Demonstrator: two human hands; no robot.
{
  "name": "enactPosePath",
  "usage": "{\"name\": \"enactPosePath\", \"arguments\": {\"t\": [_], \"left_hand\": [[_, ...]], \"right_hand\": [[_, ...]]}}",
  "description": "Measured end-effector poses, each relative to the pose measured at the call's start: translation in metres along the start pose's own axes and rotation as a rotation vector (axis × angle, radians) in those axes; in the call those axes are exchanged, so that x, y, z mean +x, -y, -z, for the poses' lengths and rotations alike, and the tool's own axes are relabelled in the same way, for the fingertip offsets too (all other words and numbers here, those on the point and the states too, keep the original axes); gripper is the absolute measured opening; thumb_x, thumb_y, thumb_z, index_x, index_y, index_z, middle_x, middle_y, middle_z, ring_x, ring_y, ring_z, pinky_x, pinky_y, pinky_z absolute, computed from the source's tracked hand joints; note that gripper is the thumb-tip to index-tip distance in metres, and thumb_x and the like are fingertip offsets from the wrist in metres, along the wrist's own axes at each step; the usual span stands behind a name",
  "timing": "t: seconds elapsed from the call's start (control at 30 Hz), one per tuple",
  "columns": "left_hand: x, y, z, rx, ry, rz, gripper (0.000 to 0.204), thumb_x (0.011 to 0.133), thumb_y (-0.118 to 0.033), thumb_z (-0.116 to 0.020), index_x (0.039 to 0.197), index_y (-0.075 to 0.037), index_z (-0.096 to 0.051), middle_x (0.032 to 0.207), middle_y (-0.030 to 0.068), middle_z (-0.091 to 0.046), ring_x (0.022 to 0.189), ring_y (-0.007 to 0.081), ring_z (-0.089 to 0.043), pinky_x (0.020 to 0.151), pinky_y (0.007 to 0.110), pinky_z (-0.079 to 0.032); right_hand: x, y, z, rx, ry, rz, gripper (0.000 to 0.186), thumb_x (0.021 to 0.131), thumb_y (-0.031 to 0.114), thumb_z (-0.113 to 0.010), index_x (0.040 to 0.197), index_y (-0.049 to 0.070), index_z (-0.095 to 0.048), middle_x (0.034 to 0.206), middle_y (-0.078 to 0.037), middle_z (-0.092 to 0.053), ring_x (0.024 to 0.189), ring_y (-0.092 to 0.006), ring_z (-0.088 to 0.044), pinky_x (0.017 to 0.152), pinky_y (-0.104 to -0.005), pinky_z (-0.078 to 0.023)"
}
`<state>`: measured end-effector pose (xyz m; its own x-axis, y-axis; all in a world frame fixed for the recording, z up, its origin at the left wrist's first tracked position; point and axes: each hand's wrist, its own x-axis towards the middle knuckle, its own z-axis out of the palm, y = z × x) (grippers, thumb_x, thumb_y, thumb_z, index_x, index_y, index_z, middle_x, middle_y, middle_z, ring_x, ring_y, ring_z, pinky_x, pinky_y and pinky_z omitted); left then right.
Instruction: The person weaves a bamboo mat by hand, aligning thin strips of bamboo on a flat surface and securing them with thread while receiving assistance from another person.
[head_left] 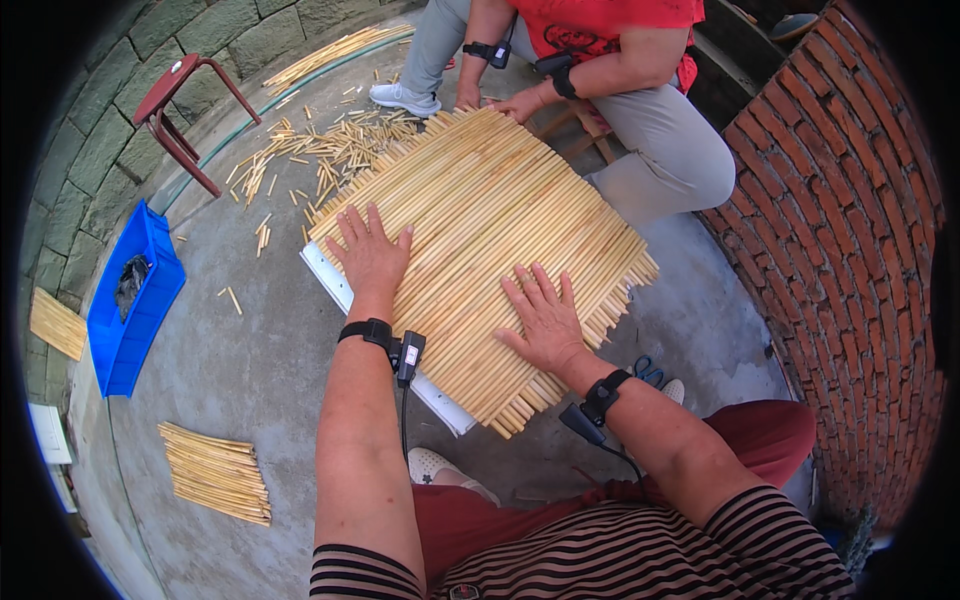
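Sticks (pixel 490 220) already form a broad layer, ends (pixel 644 268) still uneven; left hand (pixel 372 264) and right hand (pixel 546 326) lie flat, grasping nothing.

Cannot see the head above the red shirt (pixel 635 35), cropped at one o'clock; cannot name the dark bundle (pixel 130 285) (too small) in the blue crate (pixel 140 360) at nine; see little of the white board (pixel 440 404) beneath the sticks (pixel 470 260).
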<state>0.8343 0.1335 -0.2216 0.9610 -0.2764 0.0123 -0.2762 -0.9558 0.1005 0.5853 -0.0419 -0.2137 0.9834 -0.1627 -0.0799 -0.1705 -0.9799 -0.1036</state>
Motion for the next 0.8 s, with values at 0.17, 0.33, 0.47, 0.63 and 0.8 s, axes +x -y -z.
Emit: {"name": "enactPosePath", "arguments": {"t": [0.17,0.33,0.47,0.63,0.8], "left_hand": [[0.0004,0.0004,-0.0006,-0.015,-0.005,0.001,0.085,0.102,-0.065,-0.04,0.166,-0.01,-0.026,0.172,0.0214,-0.018,0.16,0.0393,-0.009,0.126,0.064,-0.003],[0.0005,0.0001,-0.0018,-0.022,-0.012,0.004,0.086,0.101,-0.065,-0.041,0.165,-0.01,-0.026,0.172,0.0214,-0.018,0.16,0.0393,-0.009,0.126,0.064,-0.003],[-0.0004,-0.0007,0.0005,-0.025,-0.01,0.003,0.086,0.101,-0.065,-0.041,0.165,-0.01,-0.026,0.172,0.0216,-0.018,0.16,0.0393,-0.009,0.126,0.064,-0.003],[0.0001,-0.0001,0.0001,-0.02,-0.013,0.003,0.086,0.101,-0.065,-0.042,0.165,-0.01,-0.027,0.172,0.022,-0.019,0.16,0.0392,-0.009,0.126,0.064,-0.004],[-0.0014,0.0008,-0.005,-0.024,-0.037,-0.012,0.086,0.101,-0.065,-0.044,0.165,-0.009,-0.028,0.171,0.0227,-0.02,0.16,0.0391,-0.009,0.126,0.064,-0.004]], "right_hand": [[0.0001,-0.0006,-0.0006,0.001,-0.008,0.004,0.086,0.098,0.07,-0.045,0.164,0.018,-0.03,0.171,-0.01,-0.025,0.16,-0.0319,-0.012,0.127,-0.0605,0.0],[0.0004,-0.0009,-0.0026,0.005,-0.014,0.001,0.086,0.098,0.07,-0.046,0.164,0.018,-0.03,0.171,-0.01,-0.026,0.16,-0.032,-0.012,0.127,-0.0609,-0.001],[0.0008,-0.0003,-0.0008,0.001,-0.004,-0.003,0.086,0.098,0.07,-0.046,0.164,0.018,-0.03,0.171,-0.01,-0.026,0.16,-0.032,-0.013,0.127,-0.0609,-0.001],[0.0006,-0.001,-0.0028,0.0,-0.016,-0.001,0.086,0.098,0.07,-0.046,0.164,0.018,-0.03,0.171,-0.011,-0.026,0.16,-0.032,-0.013,0.127,-0.0606,0.0],[-0.0014,-0.0026,-0.0067,0.033,-0.065,0.022,0.087,0.096,0.068,-0.049,0.163,0.015,-0.032,0.168,-0.014,-0.031,0.158,-0.0355,-0.018,0.126,-0.0621,-0.004]]}}
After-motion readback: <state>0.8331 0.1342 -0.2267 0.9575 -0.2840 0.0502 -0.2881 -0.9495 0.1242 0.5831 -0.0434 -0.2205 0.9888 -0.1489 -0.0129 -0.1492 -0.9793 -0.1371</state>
